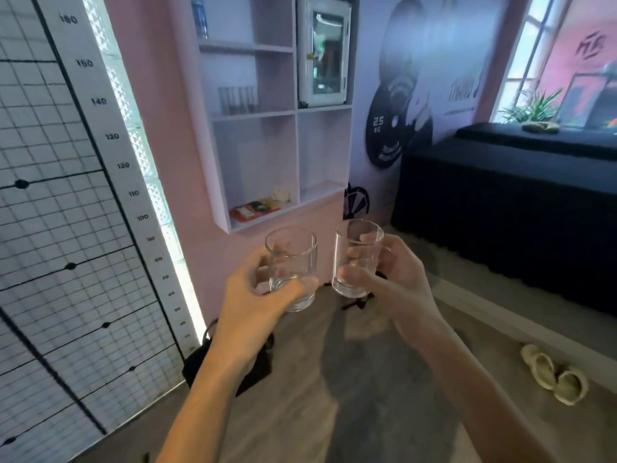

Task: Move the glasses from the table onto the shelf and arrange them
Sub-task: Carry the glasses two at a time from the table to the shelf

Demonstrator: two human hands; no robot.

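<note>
My left hand grips a clear empty glass upright, held out in front of me. A second clear glass stands upright in my right hand, just to the right of the first; the two glasses are apart. Both are below and in front of the wall shelf, a pale unit with several compartments. A row of several glasses stands in the shelf's middle left compartment.
A white cabinet fills the shelf's upper right compartment; a red packet lies in the bottom left one. A table draped in black cloth stands to the right. A black bag and slippers lie on the floor.
</note>
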